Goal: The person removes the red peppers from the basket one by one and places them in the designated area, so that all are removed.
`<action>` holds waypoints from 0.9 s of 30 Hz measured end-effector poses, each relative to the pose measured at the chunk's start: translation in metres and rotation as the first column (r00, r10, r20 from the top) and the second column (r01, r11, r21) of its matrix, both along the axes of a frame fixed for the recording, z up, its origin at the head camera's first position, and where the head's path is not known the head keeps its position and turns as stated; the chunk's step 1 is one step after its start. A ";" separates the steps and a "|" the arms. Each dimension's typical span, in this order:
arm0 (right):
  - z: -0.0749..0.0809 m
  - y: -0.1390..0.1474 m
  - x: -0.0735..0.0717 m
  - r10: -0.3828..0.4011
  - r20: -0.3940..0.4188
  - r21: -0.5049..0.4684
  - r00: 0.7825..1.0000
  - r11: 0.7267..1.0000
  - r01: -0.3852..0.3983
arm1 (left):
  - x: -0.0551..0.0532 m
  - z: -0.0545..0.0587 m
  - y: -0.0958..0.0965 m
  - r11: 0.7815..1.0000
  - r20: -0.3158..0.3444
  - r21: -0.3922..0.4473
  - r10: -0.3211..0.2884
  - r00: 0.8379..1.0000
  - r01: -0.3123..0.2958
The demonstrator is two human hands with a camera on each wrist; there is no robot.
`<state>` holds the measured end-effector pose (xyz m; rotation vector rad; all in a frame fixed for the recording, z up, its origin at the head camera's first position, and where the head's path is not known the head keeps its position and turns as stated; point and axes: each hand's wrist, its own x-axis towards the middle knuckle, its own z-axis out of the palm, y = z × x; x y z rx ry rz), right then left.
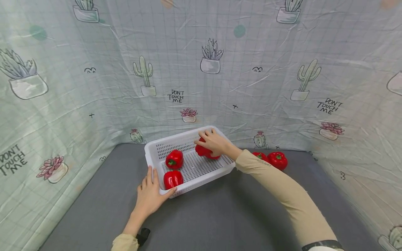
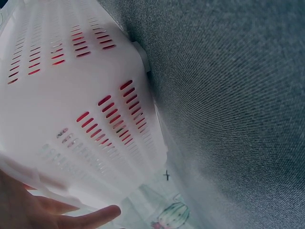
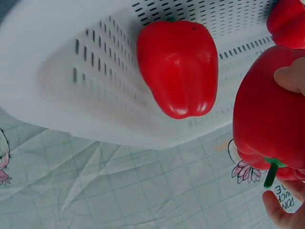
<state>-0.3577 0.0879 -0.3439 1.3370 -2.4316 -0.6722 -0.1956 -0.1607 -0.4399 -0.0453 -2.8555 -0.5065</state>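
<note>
A white perforated plastic basket [image 1: 201, 180] stands on the grey table. My right hand [image 1: 216, 142] grips a red bell pepper [image 3: 267, 109] over the right half of the basket, its green stem showing in the right wrist view. Beneath that hand, another red bell pepper [image 3: 178, 69] lies in the basket's right end. Two more, a rear one [image 1: 174, 159] and a front one [image 1: 173, 179], sit at the left end. My left hand [image 1: 148, 196] rests on the basket's front left corner, fingers extended over the rim and thumb along the front side.
Two red bell peppers, one partly hidden by the right sleeve [image 1: 260, 156] and one in plain sight [image 1: 277, 160], lie on the table right of the basket. A cactus-print curtain [image 1: 176, 76] hangs close behind the basket and along both sides of the table [image 1: 201, 223].
</note>
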 end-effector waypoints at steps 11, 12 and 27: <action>0.000 0.020 0.014 0.067 0.037 -0.105 0.997 0.992 -0.063 | -0.001 -0.001 0.000 1.000 -0.003 0.002 -0.002 1.000 0.002; 0.001 0.022 0.016 0.070 0.049 -0.124 0.996 0.990 -0.063 | -0.001 -0.001 0.000 1.000 -0.004 0.003 -0.003 1.000 0.003; -0.006 0.037 0.037 0.053 0.008 -0.275 0.999 0.960 -0.049 | 0.000 -0.002 -0.001 1.000 -0.005 0.009 -0.006 1.000 0.006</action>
